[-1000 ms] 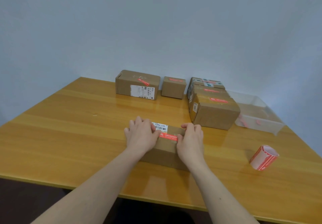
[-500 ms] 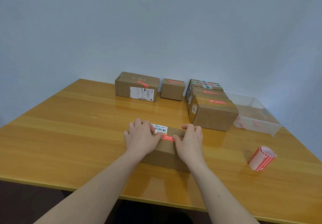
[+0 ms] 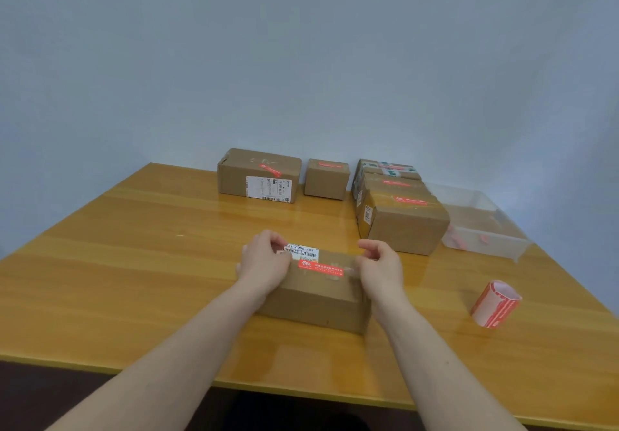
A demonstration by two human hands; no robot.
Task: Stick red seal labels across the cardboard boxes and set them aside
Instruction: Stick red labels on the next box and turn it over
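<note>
A brown cardboard box (image 3: 315, 300) lies in front of me on the wooden table (image 3: 134, 280). A red seal label (image 3: 321, 267) is stuck across its top, beside a white barcode sticker (image 3: 301, 252). My left hand (image 3: 264, 264) grips the box's left end, its fingers curled over the top edge. At the right end, my right hand (image 3: 382, 268) holds the box with curled fingers and its thumb near the label's end. A roll of red labels (image 3: 495, 303) lies on the table to the right.
Several sealed boxes stand at the back: a long one (image 3: 259, 176), a small one (image 3: 326, 179) and a stack (image 3: 402, 223) on the right. A clear plastic tray (image 3: 485, 229) sits beyond the stack. The table's front edge (image 3: 301, 387) is close to me.
Both hands have slid apart from the middle of the box top to its ends, and the whole red label now shows. My fingers have curled.
</note>
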